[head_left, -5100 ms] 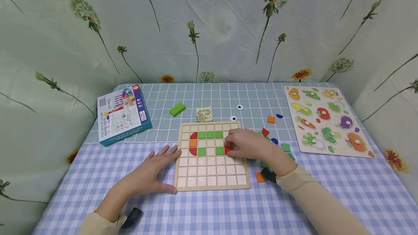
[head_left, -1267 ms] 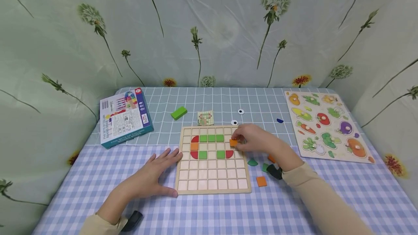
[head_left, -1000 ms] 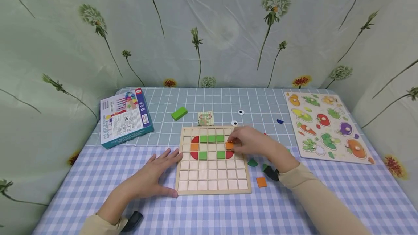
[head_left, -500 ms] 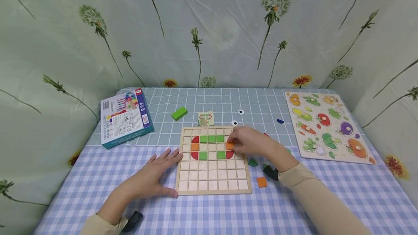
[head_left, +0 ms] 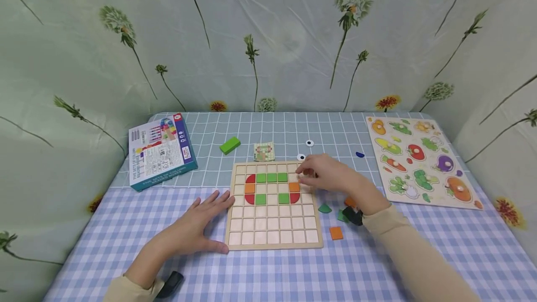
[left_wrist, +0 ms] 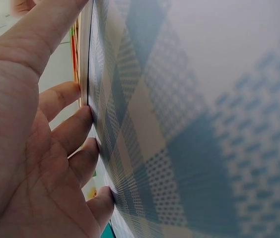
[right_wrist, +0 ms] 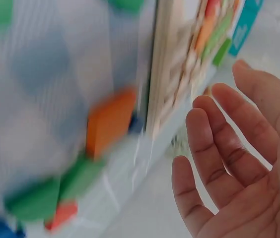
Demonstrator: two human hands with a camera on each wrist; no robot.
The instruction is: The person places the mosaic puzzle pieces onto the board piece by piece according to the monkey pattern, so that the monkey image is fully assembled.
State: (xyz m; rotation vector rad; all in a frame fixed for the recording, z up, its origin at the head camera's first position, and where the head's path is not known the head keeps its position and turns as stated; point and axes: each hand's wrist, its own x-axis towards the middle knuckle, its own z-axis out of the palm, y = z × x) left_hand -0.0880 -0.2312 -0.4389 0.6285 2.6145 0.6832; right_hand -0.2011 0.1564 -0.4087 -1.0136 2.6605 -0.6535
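Note:
A wooden grid board (head_left: 272, 237) lies on the table, with green squares (head_left: 271, 178), orange squares and red rounded pieces in its cells. My left hand (head_left: 189, 225) rests along the board's left edge, fingers spread; in the left wrist view its fingertips (left_wrist: 83, 116) touch that side. My right hand (head_left: 331, 174) hovers over the board's upper right part. Just beside its fingertips, an orange square tile (head_left: 294, 187) lies in a cell above a red piece (head_left: 295, 198). Nothing shows between the right hand's parted fingers (right_wrist: 199, 131) in the right wrist view.
Loose pieces lie right of the board, among them an orange square (head_left: 336, 233) and a green fan shape (head_left: 325, 208). Behind it are a pattern card (head_left: 264, 151), a green block (head_left: 230, 145) and eye discs (head_left: 309, 143). A box (head_left: 161, 150) and vegetable puzzle (head_left: 423, 162) flank them.
My right hand has brought an orange square to the cell above the right red piece, let go of it, and lifted slightly up and right. My left hand stays in place.

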